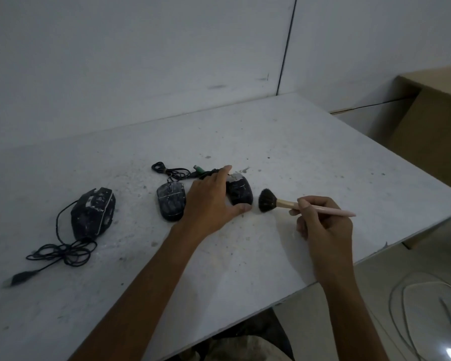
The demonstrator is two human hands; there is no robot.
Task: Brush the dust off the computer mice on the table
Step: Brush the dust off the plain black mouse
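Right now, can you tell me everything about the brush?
The brush has a fluffy fan of dark bristles, a short shiny gold-coloured collar, and a long thin pale pink handle that tapers to a point. It lies nearly level just above the table, bristles pointing left toward the rightmost mouse, close beside it; whether they touch cannot be told. The right hand pinches the handle near the collar, like a pencil. The left hand steadies that mouse and does not touch the brush.
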